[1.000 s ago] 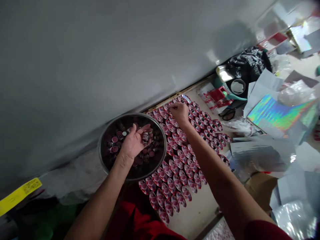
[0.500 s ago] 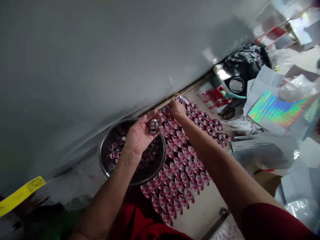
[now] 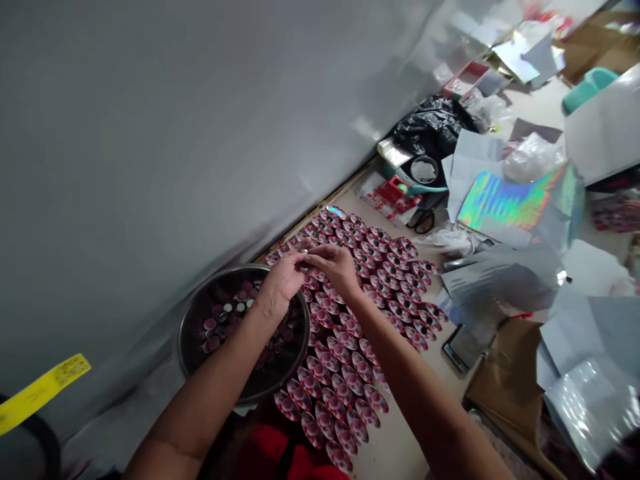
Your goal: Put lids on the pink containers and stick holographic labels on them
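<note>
My left hand [image 3: 284, 277] is curled around a few small round discs [image 3: 304, 263], mostly hidden by the fingers. My right hand [image 3: 337, 268] meets it from the right, thumb and fingertips pinched at the discs. Beneath both hands lie rows of oval red-and-pink printed pieces [image 3: 327, 303], each with a round spot in its middle. Dark spots show on the pieces in the right-hand rows, pink ones on those nearer me. Below my left forearm stands a steel bowl [image 3: 184, 333] holding many loose discs [image 3: 213, 343], pink or whitish on top.
A grey wall [image 3: 175, 133] borders the table's far left side. To the right lie black scissors [image 3: 425, 220], a roll of tape [image 3: 424, 171], a black plastic bag [image 3: 430, 127], a shiny rainbow sheet [image 3: 500, 200], a phone [image 3: 463, 348] and a cardboard box [image 3: 505, 380].
My right hand has come back from the far rows to my left hand. My left palm, open under a stack of discs before, has closed around them. The view has shifted right.
</note>
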Demonstrator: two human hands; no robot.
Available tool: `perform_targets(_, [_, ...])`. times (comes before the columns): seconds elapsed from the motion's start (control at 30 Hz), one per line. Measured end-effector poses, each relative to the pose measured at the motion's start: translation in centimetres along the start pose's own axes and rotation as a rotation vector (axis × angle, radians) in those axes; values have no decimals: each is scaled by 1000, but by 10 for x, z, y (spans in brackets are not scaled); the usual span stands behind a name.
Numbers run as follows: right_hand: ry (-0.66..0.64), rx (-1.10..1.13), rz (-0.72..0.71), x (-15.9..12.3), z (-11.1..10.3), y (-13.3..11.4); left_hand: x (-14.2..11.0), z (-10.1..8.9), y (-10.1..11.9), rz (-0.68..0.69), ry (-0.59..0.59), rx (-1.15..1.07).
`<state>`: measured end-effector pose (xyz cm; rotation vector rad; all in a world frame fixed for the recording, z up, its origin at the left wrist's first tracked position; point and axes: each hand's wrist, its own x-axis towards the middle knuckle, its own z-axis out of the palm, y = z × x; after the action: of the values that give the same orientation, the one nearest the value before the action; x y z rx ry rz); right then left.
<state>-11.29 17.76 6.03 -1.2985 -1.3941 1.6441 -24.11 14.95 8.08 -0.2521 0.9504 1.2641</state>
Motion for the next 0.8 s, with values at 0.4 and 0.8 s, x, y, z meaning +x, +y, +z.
perform_targets(0.4, [166,-470,43,40,-18,-4,47,13,23,-167,110,-63])
perform_targets(0.8, [58,-1238,247,162,-27,-4,91,-6,68,-254,52,102])
